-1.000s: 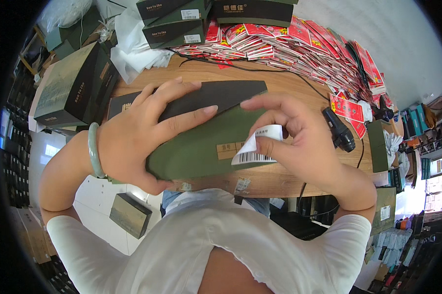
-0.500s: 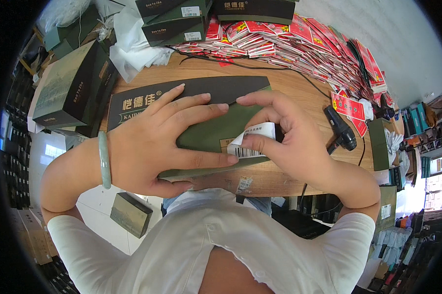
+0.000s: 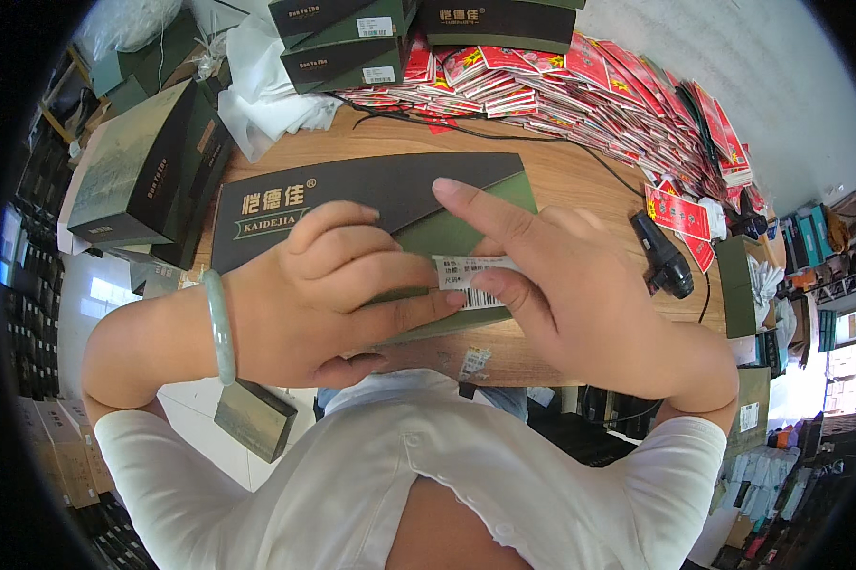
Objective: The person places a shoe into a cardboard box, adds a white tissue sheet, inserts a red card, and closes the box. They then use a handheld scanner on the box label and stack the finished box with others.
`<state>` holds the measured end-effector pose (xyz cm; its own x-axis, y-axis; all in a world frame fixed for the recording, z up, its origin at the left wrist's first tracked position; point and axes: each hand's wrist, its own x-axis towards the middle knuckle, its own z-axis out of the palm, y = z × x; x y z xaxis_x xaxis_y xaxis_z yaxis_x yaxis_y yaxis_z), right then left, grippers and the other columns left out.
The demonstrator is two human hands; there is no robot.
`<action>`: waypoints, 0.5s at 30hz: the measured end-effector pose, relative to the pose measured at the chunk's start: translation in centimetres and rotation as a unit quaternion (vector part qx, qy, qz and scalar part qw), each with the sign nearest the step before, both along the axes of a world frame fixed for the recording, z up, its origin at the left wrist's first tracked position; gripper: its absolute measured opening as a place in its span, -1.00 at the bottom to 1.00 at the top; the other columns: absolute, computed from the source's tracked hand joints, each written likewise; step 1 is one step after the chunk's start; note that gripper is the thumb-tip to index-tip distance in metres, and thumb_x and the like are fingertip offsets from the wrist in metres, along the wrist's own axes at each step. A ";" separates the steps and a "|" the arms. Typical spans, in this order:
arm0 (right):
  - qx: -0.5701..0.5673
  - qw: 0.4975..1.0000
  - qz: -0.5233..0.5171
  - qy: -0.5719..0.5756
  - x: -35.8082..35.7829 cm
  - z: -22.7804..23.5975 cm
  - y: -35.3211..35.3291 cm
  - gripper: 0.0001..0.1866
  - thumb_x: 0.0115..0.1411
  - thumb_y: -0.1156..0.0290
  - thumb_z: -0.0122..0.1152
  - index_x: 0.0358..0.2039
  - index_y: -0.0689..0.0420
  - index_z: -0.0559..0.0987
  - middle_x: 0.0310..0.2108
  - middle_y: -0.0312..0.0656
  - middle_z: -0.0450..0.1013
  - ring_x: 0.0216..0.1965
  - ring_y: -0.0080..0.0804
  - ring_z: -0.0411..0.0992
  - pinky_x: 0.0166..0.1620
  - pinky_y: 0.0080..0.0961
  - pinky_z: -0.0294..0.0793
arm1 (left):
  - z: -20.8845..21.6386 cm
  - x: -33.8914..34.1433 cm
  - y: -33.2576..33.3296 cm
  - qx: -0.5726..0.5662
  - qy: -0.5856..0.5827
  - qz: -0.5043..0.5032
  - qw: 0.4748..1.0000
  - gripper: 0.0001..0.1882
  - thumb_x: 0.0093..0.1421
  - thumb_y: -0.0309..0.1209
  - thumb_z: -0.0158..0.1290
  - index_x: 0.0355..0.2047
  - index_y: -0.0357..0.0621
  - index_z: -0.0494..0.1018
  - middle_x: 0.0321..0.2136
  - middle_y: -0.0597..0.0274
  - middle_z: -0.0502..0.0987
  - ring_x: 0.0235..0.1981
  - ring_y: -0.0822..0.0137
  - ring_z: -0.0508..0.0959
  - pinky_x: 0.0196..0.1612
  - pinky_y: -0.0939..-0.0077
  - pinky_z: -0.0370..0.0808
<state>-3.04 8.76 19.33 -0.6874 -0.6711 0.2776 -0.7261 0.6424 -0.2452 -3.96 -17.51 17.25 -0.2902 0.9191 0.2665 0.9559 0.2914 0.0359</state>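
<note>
A dark green and black shoebox-like carton point(image 3: 371, 180) lies flat on the table before me, gold lettering at its left. At its near right part is a white barcode label point(image 3: 453, 273), slightly bent and partly hidden by my fingers. My right hand point(image 3: 580, 275) holds the label's right part, its thumb on the face and its index finger stretched away to the upper left. My left hand point(image 3: 323, 294), with a pale green bangle point(image 3: 219, 328) at the wrist, rests over the carton. Its index fingertip touches the label's lower left; the other fingers are loosely bent, with nothing visible in them.
Stacked cartons point(image 3: 143, 180) stand at the left, others point(image 3: 347, 62) at the back. A heap of red printed cards point(image 3: 580, 85) covers the far right. At the right lies a black hair dryer point(image 3: 662, 256) with its cable. Another box point(image 3: 254, 418) sits on the floor.
My left hand has drawn its spread fingers in. The label, curled up before, now looks flatter, with more of its print visible. My right hand has stayed at the label.
</note>
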 end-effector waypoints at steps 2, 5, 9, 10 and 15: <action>0.030 0.998 -0.024 0.046 0.5 0.2 -0.5 -0.33 0.17 0.43 0.20 0.30 0.12 0.25 0.05 -0.04 0.44 -0.19 -0.15 0.49 -0.16 -0.32 0.48 | 0.1 -0.5 0.2 -0.022 -0.005 -0.028 0.999 -0.35 -0.05 -0.19 0.20 0.12 0.01 0.43 0.10 0.18 0.38 0.07 0.19 0.33 0.14 0.16 0.23; -0.026 0.990 -0.060 0.126 -1.6 -0.5 0.6 -0.36 0.27 0.26 0.10 0.31 0.18 0.21 0.21 0.04 0.26 0.01 -0.14 0.39 -0.01 -0.31 0.40 | 0.5 -0.4 0.4 -0.043 -0.017 -0.026 0.999 -0.32 -0.03 -0.16 0.18 0.15 -0.02 0.39 0.19 0.14 0.34 0.08 0.19 0.34 0.13 0.22 0.21; -0.123 0.984 -0.058 0.115 -0.8 -0.2 1.6 -0.32 0.35 0.01 -0.08 0.31 0.23 0.19 0.32 0.12 0.07 0.16 -0.09 0.27 0.14 -0.24 0.27 | 0.7 -0.1 0.8 -0.016 -0.012 0.006 1.000 -0.30 -0.03 -0.13 0.17 0.17 0.01 0.37 0.21 0.12 0.33 0.08 0.17 0.36 0.14 0.21 0.21; -0.134 0.981 -0.057 0.125 -0.2 -0.2 1.7 -0.30 0.35 -0.04 -0.12 0.31 0.22 0.18 0.32 0.15 0.06 0.17 -0.08 0.26 0.16 -0.22 0.25 | 0.7 -0.1 0.8 -0.010 -0.012 0.011 1.000 -0.30 -0.02 -0.12 0.17 0.17 0.01 0.37 0.21 0.12 0.33 0.08 0.17 0.37 0.15 0.20 0.21; -0.064 0.974 -0.087 0.200 2.8 -1.7 0.7 -0.14 0.26 -0.33 -0.29 0.28 0.14 0.28 0.30 0.29 0.04 0.23 0.11 0.14 0.22 -0.05 0.12 | 0.9 0.3 0.8 -0.018 0.015 0.024 0.999 -0.32 -0.03 -0.09 0.17 0.14 0.07 0.40 0.17 0.12 0.37 0.07 0.18 0.37 0.16 0.15 0.20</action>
<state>-0.23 9.43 17.63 -0.6072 -0.4961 0.6206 -0.6623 0.7475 -0.0506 -3.64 -16.74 18.11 -0.3271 0.9134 0.2424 0.9410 0.3383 -0.0049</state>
